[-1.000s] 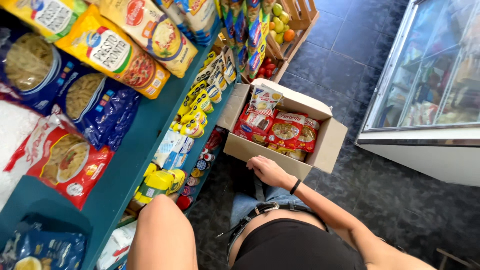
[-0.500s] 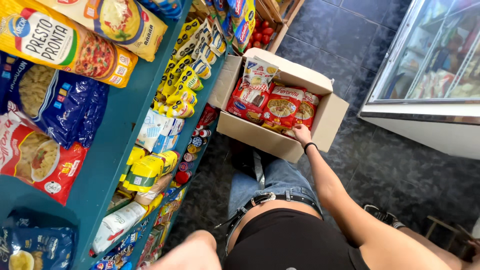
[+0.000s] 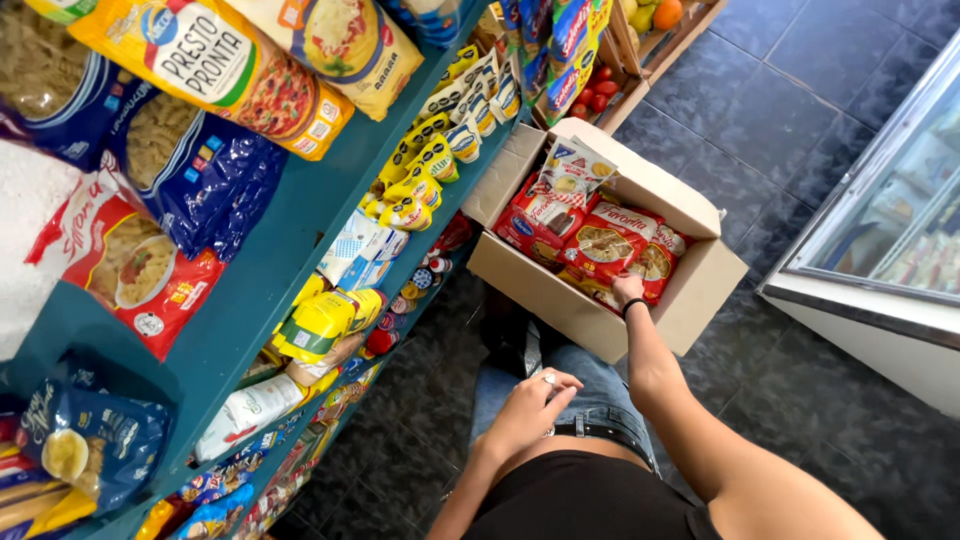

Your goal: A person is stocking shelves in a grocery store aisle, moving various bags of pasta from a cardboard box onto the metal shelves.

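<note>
Right hand [image 3: 628, 290] reaching into open brown cardboard box [image 3: 700, 290] on dark tiled floor [image 3: 790, 120], fingers closed on red plastic pasta packet [image 3: 610, 245] among similar packets. Left hand [image 3: 535, 400] resting loosely open, empty, on blue denim thigh [image 3: 590, 385], beside teal shelving [image 3: 290, 250].

Bright, even daylight, soft shadows under the cardboard box [image 3: 560, 290], pale glare on the freezer glass [image 3: 900, 210], wide-angle bending at edges, near shelf packets slightly soft.
</note>
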